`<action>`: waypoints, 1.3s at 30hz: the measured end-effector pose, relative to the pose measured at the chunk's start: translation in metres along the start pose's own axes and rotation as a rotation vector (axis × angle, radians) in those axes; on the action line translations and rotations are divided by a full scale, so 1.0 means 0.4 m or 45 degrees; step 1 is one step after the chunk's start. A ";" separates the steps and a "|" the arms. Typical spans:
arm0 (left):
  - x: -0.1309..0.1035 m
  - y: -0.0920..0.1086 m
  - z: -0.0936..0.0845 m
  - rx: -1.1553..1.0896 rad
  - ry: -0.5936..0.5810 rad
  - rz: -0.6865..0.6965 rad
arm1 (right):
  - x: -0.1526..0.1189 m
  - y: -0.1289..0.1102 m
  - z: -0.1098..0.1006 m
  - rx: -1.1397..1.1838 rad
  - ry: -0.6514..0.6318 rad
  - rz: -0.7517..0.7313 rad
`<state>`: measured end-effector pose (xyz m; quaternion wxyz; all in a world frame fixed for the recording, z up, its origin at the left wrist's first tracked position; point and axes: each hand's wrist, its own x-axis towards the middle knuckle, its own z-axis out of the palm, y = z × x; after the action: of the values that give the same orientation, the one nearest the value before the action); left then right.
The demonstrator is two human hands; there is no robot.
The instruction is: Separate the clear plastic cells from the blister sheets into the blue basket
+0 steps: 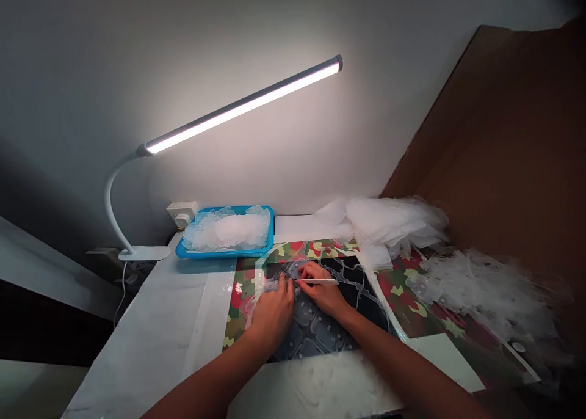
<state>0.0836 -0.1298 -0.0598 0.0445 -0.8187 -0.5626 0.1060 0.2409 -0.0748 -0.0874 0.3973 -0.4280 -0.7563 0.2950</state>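
Note:
My right hand (324, 294) pinches a slim white pen-like tool (327, 281), held nearly level; what its tip is like is too small to make out. Beside it, my left hand (273, 312) rests with fingers stretched forward on a translucent sheet (309, 321), its fingertips close to the tool's tip. Rounded panel outlines and small dots mark the sheet. Under it lies a black board (351, 295), bare in places at the right, where thin clear strips of the sheet cross it.
A blue tray (224, 253) holds a heap of translucent pieces. More sheets (389, 220) are stacked at the back right, near loose clear scraps (494, 291). A lit lamp (247, 105) hangs above the table. Brown cardboard (513, 150) stands at the right.

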 end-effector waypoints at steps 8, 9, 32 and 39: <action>-0.003 -0.006 0.002 0.047 0.046 0.123 | 0.004 -0.014 0.028 -0.226 0.009 0.000; -0.002 -0.006 0.004 0.044 0.045 0.123 | 0.003 -0.014 0.028 -0.259 -0.001 -0.005; 0.078 -0.113 -0.108 -1.261 -0.044 -0.008 | -0.070 -0.043 -0.206 0.156 0.459 0.204; 0.108 -0.065 -0.076 -1.810 -0.270 -0.077 | -0.139 -0.136 -0.092 0.193 -0.067 0.106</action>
<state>0.0817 -0.0789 -0.0303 -0.5514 -0.6188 -0.5193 -0.2082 0.2674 -0.1450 -0.0451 0.3957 -0.4200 -0.7236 0.3787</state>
